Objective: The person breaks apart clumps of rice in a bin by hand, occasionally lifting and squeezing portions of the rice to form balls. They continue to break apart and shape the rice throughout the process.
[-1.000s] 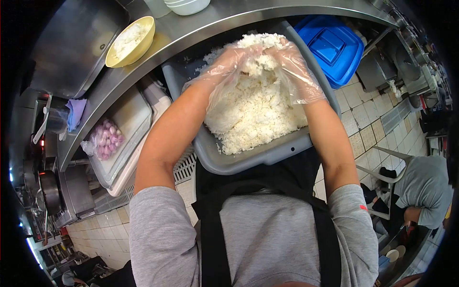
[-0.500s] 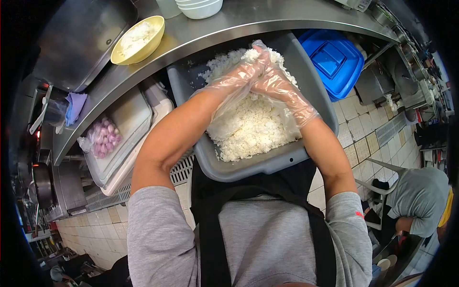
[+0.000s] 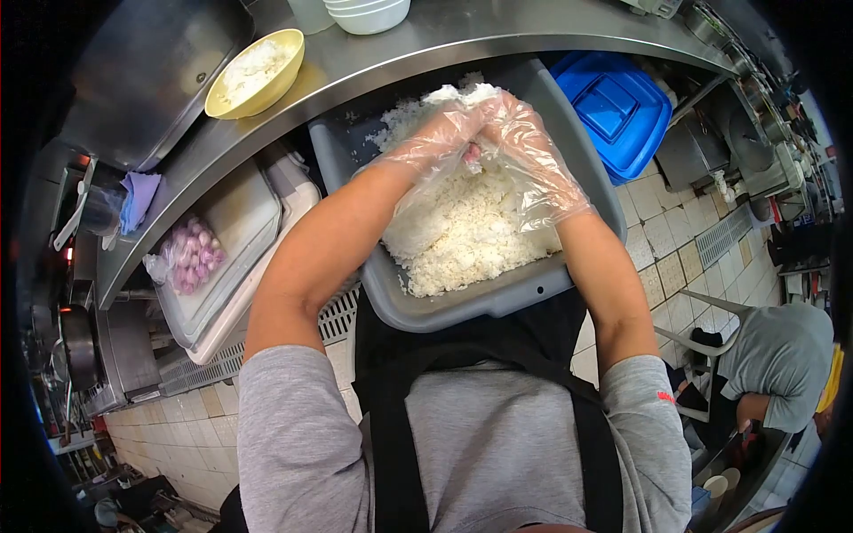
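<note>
A deep grey tub (image 3: 387, 293) in front of me holds a large heap of loose white cooked rice (image 3: 480, 240). Both my hands wear thin clear plastic gloves and meet over the far part of the heap. My left hand (image 3: 451, 130) is curled, its fingers pressed in against rice. Beside it, my right hand (image 3: 517, 124) bends over from the right with its fingers closed inward. White rice shows just beyond the knuckles. Fingertips of one hand show pink between the two; the rest are mostly hidden by the hands and the crumpled gloves.
On the steel counter (image 3: 426, 58) stand a yellow bowl (image 3: 283, 87) of rice and stacked white bowls (image 3: 369, 18). A bag of small purple onions (image 3: 195, 258) lies on a pale lid at left. Right are a blue lid (image 3: 613, 115) and a person in grey (image 3: 775, 364).
My hands have pulled slightly toward me and turned inward, with the right hand curling over more. The rice clump at their far side has shifted left. The tub has moved slightly away from me.
</note>
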A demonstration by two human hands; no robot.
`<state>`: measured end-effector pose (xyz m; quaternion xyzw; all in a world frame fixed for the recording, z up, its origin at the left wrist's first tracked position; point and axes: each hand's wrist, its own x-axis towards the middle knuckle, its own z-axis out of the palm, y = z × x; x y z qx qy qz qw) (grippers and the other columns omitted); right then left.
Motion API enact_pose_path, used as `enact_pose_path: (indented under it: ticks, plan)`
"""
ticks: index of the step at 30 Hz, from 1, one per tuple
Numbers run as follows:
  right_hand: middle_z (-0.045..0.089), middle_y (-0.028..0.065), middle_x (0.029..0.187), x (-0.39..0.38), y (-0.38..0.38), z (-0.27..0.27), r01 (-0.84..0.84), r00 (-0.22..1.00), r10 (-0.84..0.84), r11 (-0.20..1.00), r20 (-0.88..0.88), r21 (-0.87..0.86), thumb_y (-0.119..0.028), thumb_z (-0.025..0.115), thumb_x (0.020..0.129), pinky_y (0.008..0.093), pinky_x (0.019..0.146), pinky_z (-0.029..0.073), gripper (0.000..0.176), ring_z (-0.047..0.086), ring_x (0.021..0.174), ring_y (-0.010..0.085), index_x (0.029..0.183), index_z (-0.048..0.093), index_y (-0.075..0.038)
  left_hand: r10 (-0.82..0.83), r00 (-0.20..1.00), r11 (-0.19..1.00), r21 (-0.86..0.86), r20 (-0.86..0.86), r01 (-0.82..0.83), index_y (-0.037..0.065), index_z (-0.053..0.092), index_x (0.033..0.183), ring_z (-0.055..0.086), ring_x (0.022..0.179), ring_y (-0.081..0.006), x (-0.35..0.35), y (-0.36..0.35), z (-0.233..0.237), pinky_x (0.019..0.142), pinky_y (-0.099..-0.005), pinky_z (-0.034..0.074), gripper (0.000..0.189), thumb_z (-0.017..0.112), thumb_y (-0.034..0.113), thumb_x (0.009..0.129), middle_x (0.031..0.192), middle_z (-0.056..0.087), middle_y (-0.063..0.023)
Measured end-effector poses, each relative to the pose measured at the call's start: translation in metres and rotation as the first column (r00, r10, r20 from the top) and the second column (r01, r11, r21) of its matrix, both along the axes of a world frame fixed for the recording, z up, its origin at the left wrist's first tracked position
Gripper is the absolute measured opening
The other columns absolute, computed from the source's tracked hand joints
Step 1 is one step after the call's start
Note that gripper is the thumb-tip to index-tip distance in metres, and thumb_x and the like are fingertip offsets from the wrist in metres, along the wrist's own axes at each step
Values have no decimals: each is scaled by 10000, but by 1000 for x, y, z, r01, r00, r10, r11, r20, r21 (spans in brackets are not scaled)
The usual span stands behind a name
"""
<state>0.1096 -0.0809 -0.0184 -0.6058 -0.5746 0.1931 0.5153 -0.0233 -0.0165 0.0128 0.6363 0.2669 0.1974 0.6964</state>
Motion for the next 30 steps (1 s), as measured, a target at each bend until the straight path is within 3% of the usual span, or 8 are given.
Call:
enact_pose_path:
  ticks: [9,12,13,17,20,24,25,30]
  plan:
    - [637,40,932,8,-5,10,50,989,-40,996,144,-68,-252,683,809,279,782,458,369,580,862,146,1086,592,-27,273,961,948,-183,49,-260,-8,640,912,528,505,-149,3,14,-6,444,-292,442,191,602,176,880,745,617,-86]
    - [614,69,1005,-4,-14,25,40,891,-90,992,-444,-121,-261,683,815,299,817,469,487,572,941,171,1208,513,-30,277,951,953,-165,138,-254,-2,633,961,548,527,-149,3,14,-6,427,-294,453,145,614,94,854,754,621,-76]
    - [567,125,1119,4,-4,13,-54,756,-26,993,-654,-102,-259,698,796,323,878,461,616,541,1050,195,1307,422,-54,189,981,980,-74,45,-186,79,577,1119,604,868,-232,2,12,-5,704,-404,506,310,567,308,910,1021,619,-97]
    - [498,165,1254,-13,-7,21,-206,418,259,961,-871,187,-255,698,786,360,991,388,778,502,1148,242,1414,273,-82,86,996,923,-375,-28,-90,120,363,1368,349,1307,-325,7,11,0,1039,-578,275,678,377,611,900,1437,322,-168]
    - [464,202,1309,-23,-13,22,-246,969,235,947,-76,-206,-370,690,781,357,997,390,908,479,1195,312,1460,140,-122,179,977,941,-271,-114,-204,118,339,1394,325,1319,-347,-6,-6,25,1046,-583,251,800,450,674,830,1469,256,-170]
    - [428,194,1351,-16,-5,5,-136,951,182,972,251,-190,-364,726,762,339,1046,331,981,434,1242,254,1468,100,-96,109,984,991,-56,-144,-118,90,416,1346,348,1311,-328,3,10,-9,1032,-533,300,814,599,633,768,1432,318,-186]
    - [517,189,1268,-11,-4,3,-141,946,197,965,256,-222,-369,733,750,349,978,401,946,513,1166,263,1456,160,-108,26,997,987,-154,-72,-37,120,521,1243,497,1150,-268,4,15,-15,900,-433,431,633,636,552,794,1258,508,-127]
    - [616,175,1081,1,-5,12,71,900,30,974,436,-216,-302,691,759,391,851,470,662,593,984,330,1314,387,-109,59,998,987,-147,-28,-62,127,567,1037,488,661,-157,6,1,-1,514,-307,389,383,639,447,841,889,560,-33]
